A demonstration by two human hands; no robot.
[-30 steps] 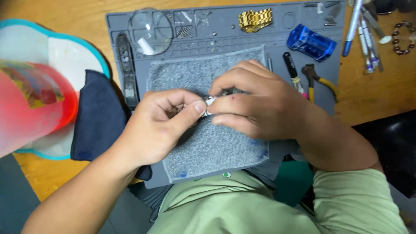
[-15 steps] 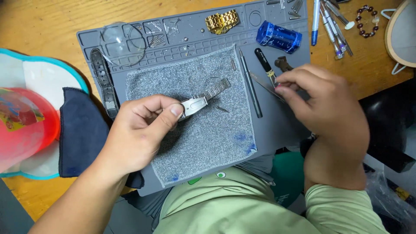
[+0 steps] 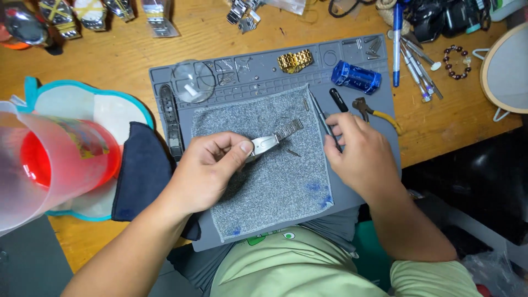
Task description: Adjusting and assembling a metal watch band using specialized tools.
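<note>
— What do the fingers of the left hand (image 3: 212, 168) hold?

— A silver metal watch band (image 3: 273, 140). Thumb and forefinger are pinched narrow on its broad end piece, and the linked strap runs free from the fingertips up and to the right, just over the grey cloth (image 3: 264, 165).

— And the right hand (image 3: 360, 157)?

— It rests on the right edge of that cloth, fingers curled down onto a thin dark tool (image 3: 320, 116) that lies along the cloth's border. Whether they grip the tool or only touch it I cannot tell. The band is well apart from this hand, to its left.

— Anything between the two hands?

— A small pin (image 3: 293, 153) lies on the cloth just below the strap.

— What carries the cloth?

— A grey work mat (image 3: 379, 104) with moulded compartments along its top. On it sit a clear round lens (image 3: 192, 81), a gold band segment (image 3: 295, 60), a blue cylinder (image 3: 356, 77), a black strap (image 3: 171, 121) down the left side, and yellow-handled pliers (image 3: 374, 110) near the right hand.

— And around the mat?

— A wooden counter (image 3: 451, 110). To the left, a dark blue cloth (image 3: 143, 170) and a clear jug with a red base (image 3: 49, 159). At the far edge, more watch parts; at the right, pens (image 3: 410, 47), a bead bracelet (image 3: 457, 61) and a round mirror (image 3: 509, 69).
</note>
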